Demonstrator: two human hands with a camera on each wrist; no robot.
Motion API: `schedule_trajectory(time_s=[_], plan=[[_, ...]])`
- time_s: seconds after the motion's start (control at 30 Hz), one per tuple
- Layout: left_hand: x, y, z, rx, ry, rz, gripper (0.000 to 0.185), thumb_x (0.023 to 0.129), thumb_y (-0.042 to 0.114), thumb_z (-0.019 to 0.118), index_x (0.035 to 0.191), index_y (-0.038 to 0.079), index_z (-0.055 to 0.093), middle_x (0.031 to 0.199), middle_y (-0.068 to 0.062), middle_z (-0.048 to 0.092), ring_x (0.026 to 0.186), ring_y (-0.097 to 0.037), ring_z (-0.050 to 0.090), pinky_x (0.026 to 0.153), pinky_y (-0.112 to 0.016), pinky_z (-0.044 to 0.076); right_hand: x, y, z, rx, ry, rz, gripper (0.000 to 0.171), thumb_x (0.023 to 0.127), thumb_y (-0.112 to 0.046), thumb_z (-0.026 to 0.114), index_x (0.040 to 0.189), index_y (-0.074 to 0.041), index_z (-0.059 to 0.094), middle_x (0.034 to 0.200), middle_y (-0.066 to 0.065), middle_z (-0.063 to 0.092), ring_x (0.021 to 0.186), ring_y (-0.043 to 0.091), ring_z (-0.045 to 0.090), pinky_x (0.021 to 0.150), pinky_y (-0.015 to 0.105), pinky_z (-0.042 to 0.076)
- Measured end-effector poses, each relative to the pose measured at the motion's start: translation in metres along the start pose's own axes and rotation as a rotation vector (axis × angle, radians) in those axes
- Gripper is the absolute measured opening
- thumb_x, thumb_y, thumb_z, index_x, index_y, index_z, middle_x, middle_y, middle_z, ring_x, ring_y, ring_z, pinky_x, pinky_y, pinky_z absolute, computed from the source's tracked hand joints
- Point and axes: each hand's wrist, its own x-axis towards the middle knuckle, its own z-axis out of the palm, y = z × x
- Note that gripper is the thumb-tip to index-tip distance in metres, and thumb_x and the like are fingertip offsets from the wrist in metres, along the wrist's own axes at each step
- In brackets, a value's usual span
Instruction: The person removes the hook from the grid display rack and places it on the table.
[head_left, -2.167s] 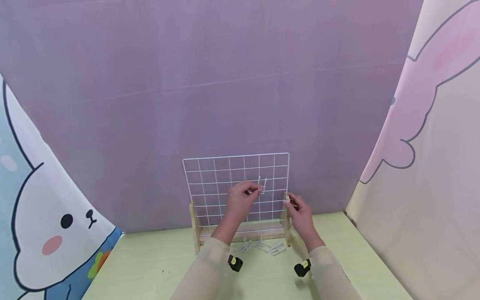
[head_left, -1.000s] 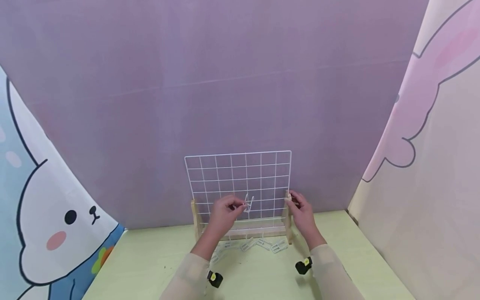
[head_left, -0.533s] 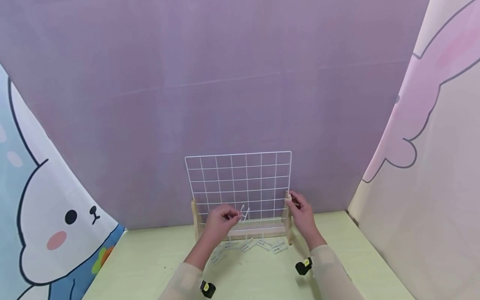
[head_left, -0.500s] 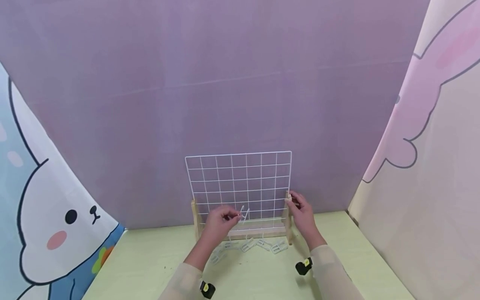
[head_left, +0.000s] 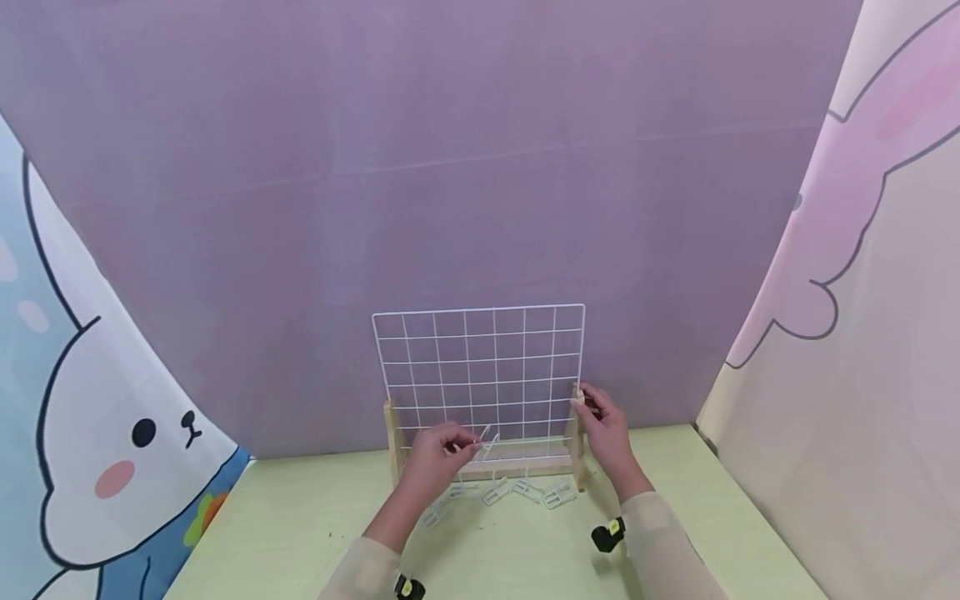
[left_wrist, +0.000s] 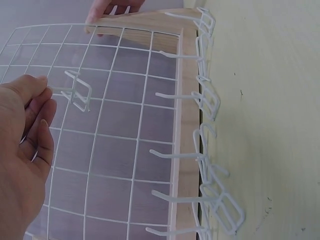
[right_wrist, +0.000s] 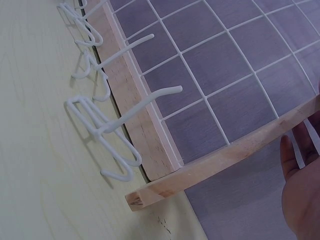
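My left hand (head_left: 435,458) pinches the stem of a white wire hook (left_wrist: 84,92) between thumb and fingertips. The hook's bent frame faces the lower part of a white wire grid panel (head_left: 480,309); whether it touches the wires I cannot tell. My right hand (head_left: 607,432) grips the top of the right wooden post (right_wrist: 235,154) that supports the panel. In the right wrist view only part of that hand shows, at the right edge.
Several more white hooks (right_wrist: 102,131) lie in a row along the wooden base bar (left_wrist: 187,125), stems leaning towards the panel. The light green table (head_left: 300,517) carries the stand. A purple cloth backdrop (head_left: 480,167) hangs close behind it.
Carrying the hook, my left hand has come down and to the left across the front of the grid. My right hand stays at the post.
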Motion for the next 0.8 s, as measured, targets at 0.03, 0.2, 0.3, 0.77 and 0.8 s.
schedule_trajectory(time_s=[0.03,0.2,0.3,0.77,0.8], plan=[[-0.001,0.000,0.000,0.003,0.000,0.002,0.007,0.097,0.008,0.086,0.096,0.015,0.084,0.091,0.011,0.075,0.080,-0.008,0.067,0.072,-0.025,0.061,0.000,0.000,0.000,0.002,0.000,-0.001,0.038,0.105,0.001,0.073,0.143,0.002,0.069,0.133,0.025,0.066,0.105,0.007,0.066,0.088,0.017,0.059],[-0.004,-0.002,-0.001,0.008,-0.003,0.003,0.008,0.097,0.006,0.085,0.098,0.014,0.085,0.092,0.010,0.077,0.080,-0.007,0.068,0.074,-0.026,0.061,0.000,0.002,-0.001,0.007,-0.002,-0.007,0.037,0.106,-0.001,0.072,0.143,0.002,0.069,0.134,0.026,0.066,0.105,0.006,0.066,0.088,0.016,0.058],[-0.006,-0.002,-0.002,0.011,-0.004,-0.001,0.007,0.098,0.007,0.085,0.099,0.014,0.084,0.091,0.011,0.077,0.080,-0.008,0.068,0.074,-0.026,0.061,0.000,0.002,-0.001,0.006,-0.003,-0.009,0.037,0.107,-0.002,0.072,0.144,0.002,0.069,0.134,0.026,0.066,0.105,0.006,0.066,0.088,0.016,0.058],[-0.014,-0.007,-0.003,0.023,-0.018,-0.013,0.009,0.099,0.007,0.084,0.101,0.015,0.085,0.092,0.013,0.075,0.082,-0.007,0.067,0.075,-0.026,0.061,-0.001,0.001,0.000,-0.001,-0.002,0.022,0.038,0.108,-0.002,0.071,0.145,0.003,0.067,0.139,0.028,0.065,0.105,0.002,0.064,0.087,0.013,0.056],[-0.015,-0.008,-0.003,0.027,-0.021,-0.015,0.009,0.099,0.007,0.084,0.101,0.016,0.085,0.092,0.013,0.075,0.082,-0.007,0.067,0.075,-0.026,0.061,0.000,0.000,0.001,-0.001,-0.003,0.025,0.038,0.108,0.000,0.070,0.145,0.004,0.066,0.139,0.030,0.064,0.104,0.002,0.064,0.086,0.012,0.056]])
